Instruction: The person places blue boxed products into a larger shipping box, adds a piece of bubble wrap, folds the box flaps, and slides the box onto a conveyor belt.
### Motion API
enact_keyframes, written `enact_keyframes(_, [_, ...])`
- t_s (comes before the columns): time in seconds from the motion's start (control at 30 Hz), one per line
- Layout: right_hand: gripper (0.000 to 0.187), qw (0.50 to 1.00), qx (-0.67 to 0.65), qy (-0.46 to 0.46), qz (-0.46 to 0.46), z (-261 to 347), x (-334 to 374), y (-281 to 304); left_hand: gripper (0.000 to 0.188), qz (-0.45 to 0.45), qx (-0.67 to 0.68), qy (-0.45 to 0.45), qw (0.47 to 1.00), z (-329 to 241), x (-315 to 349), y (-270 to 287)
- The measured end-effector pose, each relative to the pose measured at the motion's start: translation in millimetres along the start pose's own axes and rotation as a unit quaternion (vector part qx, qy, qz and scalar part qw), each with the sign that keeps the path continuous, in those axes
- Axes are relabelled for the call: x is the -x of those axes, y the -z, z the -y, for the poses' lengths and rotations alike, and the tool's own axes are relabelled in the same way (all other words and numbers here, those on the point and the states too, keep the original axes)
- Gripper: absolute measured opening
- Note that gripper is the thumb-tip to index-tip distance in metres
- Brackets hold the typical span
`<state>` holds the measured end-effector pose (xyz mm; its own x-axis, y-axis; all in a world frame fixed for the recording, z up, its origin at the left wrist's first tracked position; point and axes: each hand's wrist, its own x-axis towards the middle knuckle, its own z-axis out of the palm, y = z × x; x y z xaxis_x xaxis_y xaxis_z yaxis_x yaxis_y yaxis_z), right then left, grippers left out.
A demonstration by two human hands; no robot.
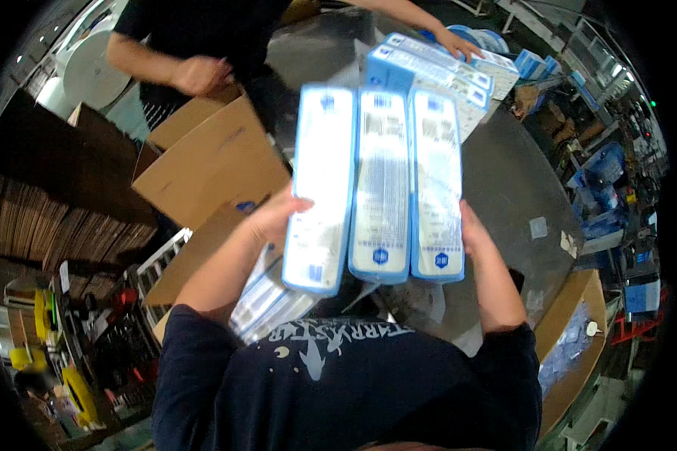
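Note:
Three white packs with light-blue edges, a left one (324, 188), a middle one (382, 184) and a right one (437, 184), stand side by side in front of my chest. My left hand (277, 216) presses on the outer side of the left pack, and my right hand (471, 229) on the outer side of the right pack. Squeezed between both palms, the row holds together as one block. Below my left forearm, more white-and-blue packs (267, 304) show beside an open carton flap (203, 255).
Across the grey table (523, 195), a co-worker's hand (459, 43) rests on similar packs (429, 71); their other hand (203, 75) is near an open cardboard box (214, 161). Flattened cartons (49, 218) are stacked at left. A carton with clear plastic (572, 346) stands at right.

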<state>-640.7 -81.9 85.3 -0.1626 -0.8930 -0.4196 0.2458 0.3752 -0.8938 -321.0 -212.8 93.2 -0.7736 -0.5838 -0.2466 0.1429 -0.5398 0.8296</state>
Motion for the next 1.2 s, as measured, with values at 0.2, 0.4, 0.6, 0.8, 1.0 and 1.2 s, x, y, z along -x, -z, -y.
enact_keyframes(0.2, [0.065,0.931,0.179,0.138,0.286,2.2,49.1,-108.7,0.061,-0.232,-0.331,-0.103,0.909,-162.6,170.7,27.6])
enact_keyframes(0.4, [0.055,0.638,0.352,0.146,0.669,-17.7,99.7,-179.7,0.055,-0.240,-0.344,-0.065,0.905,-95.6,294.3,86.9])
enact_keyframes(0.6, [0.042,0.882,0.382,0.093,0.261,-28.0,105.2,-155.2,0.063,-0.205,-0.819,0.100,0.526,126.4,257.9,94.5])
enact_keyframes(0.8, [0.037,0.845,0.513,0.045,-0.145,-55.9,107.4,4.8,0.096,-0.115,-0.737,0.218,0.629,129.5,258.2,88.6])
enact_keyframes(1.0, [0.052,0.547,0.653,0.017,-0.524,-157.0,190.1,286.8,0.101,-0.072,-0.722,0.321,0.608,118.0,239.2,67.8])
enact_keyframes(1.2, [0.029,0.684,0.556,-0.211,-0.423,-78.4,114.6,277.5,0.034,-0.176,-0.447,-0.002,0.877,56.2,151.4,10.8])
